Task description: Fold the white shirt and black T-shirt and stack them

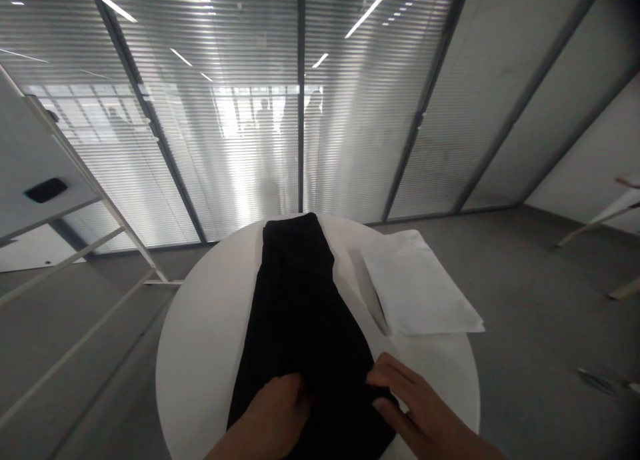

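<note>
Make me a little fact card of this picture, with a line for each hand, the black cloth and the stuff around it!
Table: round white table
On it: long black cloth, laid lengthwise away from the person
Left hand: left hand, curled on the cloth; grip unclear
Right hand: right hand, thumb and fingers at the cloth's right edge
Beside the cloth: flat white thing, one corner past the table's edge
Behind: window blinds, with dim shapes beyond

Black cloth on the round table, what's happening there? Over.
Left hand curled on black cloth. Right hand at its right edge. Cloth lying lengthwise on round table. White sheet-like item alongside, apart.
</note>
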Demonstrator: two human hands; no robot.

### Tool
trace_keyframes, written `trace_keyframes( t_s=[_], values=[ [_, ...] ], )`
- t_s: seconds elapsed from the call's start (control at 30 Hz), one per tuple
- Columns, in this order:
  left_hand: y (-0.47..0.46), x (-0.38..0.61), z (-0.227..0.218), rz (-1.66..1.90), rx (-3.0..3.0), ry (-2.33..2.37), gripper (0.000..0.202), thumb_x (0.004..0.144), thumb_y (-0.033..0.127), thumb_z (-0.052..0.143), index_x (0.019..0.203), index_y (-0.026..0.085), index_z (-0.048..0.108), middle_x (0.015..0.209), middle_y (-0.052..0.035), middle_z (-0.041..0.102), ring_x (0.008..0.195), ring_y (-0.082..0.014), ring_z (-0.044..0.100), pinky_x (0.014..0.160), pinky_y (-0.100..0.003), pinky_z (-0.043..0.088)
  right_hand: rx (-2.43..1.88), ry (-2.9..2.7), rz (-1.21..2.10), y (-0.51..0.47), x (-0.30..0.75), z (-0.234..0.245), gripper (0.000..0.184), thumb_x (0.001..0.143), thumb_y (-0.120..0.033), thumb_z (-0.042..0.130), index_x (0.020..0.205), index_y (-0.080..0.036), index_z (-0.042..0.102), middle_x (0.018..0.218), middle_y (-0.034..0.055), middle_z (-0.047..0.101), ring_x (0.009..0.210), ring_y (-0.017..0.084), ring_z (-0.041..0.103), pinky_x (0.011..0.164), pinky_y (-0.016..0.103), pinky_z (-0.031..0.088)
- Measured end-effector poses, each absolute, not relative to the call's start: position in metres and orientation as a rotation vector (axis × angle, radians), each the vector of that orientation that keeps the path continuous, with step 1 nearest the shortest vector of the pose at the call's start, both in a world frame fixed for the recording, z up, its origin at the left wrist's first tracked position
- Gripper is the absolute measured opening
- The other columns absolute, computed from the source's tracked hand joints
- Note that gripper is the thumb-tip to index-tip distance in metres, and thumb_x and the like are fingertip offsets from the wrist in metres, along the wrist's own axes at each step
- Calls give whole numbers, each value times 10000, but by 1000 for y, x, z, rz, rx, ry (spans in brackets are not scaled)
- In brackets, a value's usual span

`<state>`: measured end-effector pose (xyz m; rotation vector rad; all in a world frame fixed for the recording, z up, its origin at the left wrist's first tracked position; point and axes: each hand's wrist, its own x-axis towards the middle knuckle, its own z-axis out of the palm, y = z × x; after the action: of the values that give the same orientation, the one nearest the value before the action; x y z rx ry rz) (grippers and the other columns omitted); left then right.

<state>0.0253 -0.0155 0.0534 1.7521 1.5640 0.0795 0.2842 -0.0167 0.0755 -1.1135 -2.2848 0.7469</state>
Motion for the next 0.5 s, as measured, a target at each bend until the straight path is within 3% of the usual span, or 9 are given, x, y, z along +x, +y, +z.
trace_keyframes(
  t_s=[0.07, 0.17, 0.23, 0.37, 0.43, 0.5],
  values=[
    [-25, 28, 54, 154, 1705, 1482, 343, 842, 372, 517, 1085, 175, 658, 1042, -122, 727, 945, -252, 685, 771, -310, 491, -1060, -2222, 699, -16, 283, 71, 131, 967, -250, 468, 1029, -249, 584, 921, 36, 600, 850, 148, 605, 763, 249, 518],
    [-38, 39, 54, 240, 1631, 1490, 825, 622, 377, 756, 1366, 167, 467, 1218, -133, 671, 1084, -280, 645, 873, -311, 491, -1030, -2133, 605, -16, 278, 63, 108, 970, -246, 465, 1027, -241, 557, 885, 31, 587, 806, 145, 597, 722, 245, 513],
    [-44, 48, 50, 286, 1565, 1566, 962, 578, 342, 781, 1425, 141, 372, 1257, -152, 646, 1133, -291, 625, 914, -314, 482, -1006, -2113, 552, -18, 272, 59, 91, 964, -241, 478, 1020, -241, 550, 865, 26, 584, 783, 144, 594, 701, 245, 510],
    [-50, 51, 41, 434, 1530, 1612, 642, 708, 145, 557, 1339, 145, 438, 1178, -140, 682, 1107, -245, 646, 928, -294, 475, -984, -2144, 526, -22, 264, 55, 51, 940, -231, 521, 981, -229, 550, 852, 32, 586, 757, 149, 590, 669, 247, 514],
    [-54, 45, 39, 601, 1532, 1529, 593, 734, 117, 494, 1323, 144, 431, 1180, -140, 675, 1094, -225, 647, 926, -290, 481, -980, -2188, 525, -24, 263, 54, 57, 912, -213, 559, 967, -225, 553, 873, 41, 589, 775, 157, 591, 678, 252, 520],
    [-59, 39, 40, 774, 1512, 1450, 641, 778, 166, 487, 1397, 141, 323, 1135, -128, 684, 994, -209, 675, 861, -297, 517, -975, -2221, 522, -26, 264, 53, 91, 884, -178, 578, 959, -222, 554, 888, 48, 591, 792, 163, 591, 689, 258, 524]
  ],
)
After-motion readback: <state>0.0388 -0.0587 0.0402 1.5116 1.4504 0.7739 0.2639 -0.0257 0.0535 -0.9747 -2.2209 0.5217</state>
